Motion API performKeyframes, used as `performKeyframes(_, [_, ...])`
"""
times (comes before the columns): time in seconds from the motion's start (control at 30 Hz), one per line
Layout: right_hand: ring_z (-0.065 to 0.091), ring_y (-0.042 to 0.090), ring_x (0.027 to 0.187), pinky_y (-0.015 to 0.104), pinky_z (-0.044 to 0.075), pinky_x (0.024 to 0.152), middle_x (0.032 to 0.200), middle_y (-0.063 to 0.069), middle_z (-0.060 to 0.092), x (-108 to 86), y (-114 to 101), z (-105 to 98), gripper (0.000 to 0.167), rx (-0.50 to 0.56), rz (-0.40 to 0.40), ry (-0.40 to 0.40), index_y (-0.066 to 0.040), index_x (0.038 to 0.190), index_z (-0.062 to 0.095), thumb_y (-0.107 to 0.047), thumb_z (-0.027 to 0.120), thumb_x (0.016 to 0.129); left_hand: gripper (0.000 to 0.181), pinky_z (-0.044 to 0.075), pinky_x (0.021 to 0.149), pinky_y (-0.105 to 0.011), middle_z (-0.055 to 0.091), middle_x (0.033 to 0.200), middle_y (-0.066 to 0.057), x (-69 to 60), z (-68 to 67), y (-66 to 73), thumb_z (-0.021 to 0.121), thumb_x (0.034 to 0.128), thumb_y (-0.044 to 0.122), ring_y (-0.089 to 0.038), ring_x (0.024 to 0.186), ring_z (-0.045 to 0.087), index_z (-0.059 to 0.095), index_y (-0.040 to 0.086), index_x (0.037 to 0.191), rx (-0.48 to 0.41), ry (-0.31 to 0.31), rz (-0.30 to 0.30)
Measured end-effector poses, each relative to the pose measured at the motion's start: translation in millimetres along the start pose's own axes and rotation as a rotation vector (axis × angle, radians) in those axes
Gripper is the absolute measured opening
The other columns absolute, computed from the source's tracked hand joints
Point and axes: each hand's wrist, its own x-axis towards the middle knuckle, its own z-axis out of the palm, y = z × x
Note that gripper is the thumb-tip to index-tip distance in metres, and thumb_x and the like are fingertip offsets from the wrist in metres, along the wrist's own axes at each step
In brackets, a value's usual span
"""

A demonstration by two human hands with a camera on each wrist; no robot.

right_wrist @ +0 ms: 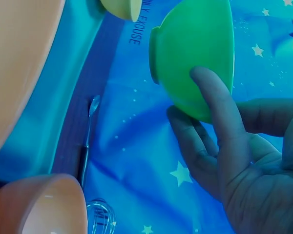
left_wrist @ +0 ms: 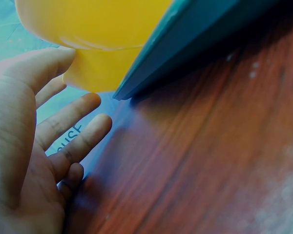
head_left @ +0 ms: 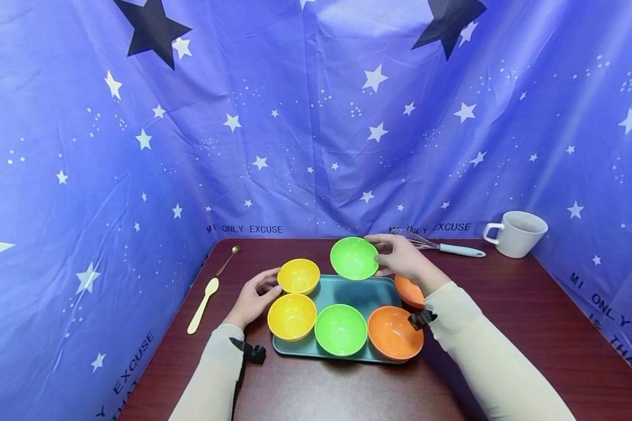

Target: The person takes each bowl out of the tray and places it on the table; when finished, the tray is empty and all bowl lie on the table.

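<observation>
My right hand (head_left: pixel 402 257) holds a green bowl (head_left: pixel 354 258) by its right side, raised over the back edge of a teal tray (head_left: pixel 355 292). In the right wrist view, thumb and fingers grip that bowl's lower wall. My left hand (head_left: pixel 255 295) is at the back-left yellow bowl (head_left: pixel 298 276). Its thumb touches or nearly touches this bowl in the left wrist view, the other fingers loosely spread. Along the tray's front stand another yellow bowl (head_left: pixel 292 317), another green bowl (head_left: pixel 340 330) and an orange bowl (head_left: pixel 395 333). A second orange bowl (head_left: pixel 409 291) is partly hidden behind my right forearm.
Left of the tray lie a cream spoon (head_left: pixel 203 305) and a small gold spoon (head_left: pixel 227 261). A whisk (head_left: pixel 460 250) and a white mug (head_left: pixel 516 235) are at the back right. A spoon-like utensil (right_wrist: pixel 89 126) shows in the right wrist view. Starry blue cloth (head_left: pixel 316 117) surrounds the table.
</observation>
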Motion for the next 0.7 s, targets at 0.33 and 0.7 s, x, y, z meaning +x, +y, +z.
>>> performKeyframes(0.33, [0.071, 0.031, 0.097, 0.046, 0.062, 0.076, 0.137, 0.031, 0.055, -21.0, 1.1, -15.2, 0.056, 0.019, -0.043, 0.056, -0.006, 0.155, 0.050, 0.007, 0.056, 0.101, 0.052, 0.053, 0.089, -0.038, 0.073, 0.122, -0.010, -0.3, -0.1, 2.4, 0.074, 0.1001, 0.025, -0.026, 0.099, 0.068, 0.059, 0.016, 0.149, 0.002, -0.001, 0.001])
performKeyframes(0.7, [0.071, 0.028, 0.098, 0.049, 0.061, 0.078, 0.138, 0.030, 0.054, -43.8, 10.4, -34.1, 0.058, 0.039, -0.059, 0.113, -0.007, 0.157, 0.047, 0.005, 0.058, 0.102, 0.051, 0.053, 0.088, -0.036, 0.074, 0.122, -0.005, 0.4, -0.3, 2.1, 0.076, 0.0991, 0.025, -0.023, 0.098, 0.068, 0.060, 0.019, 0.148, -0.004, 0.000, -0.018])
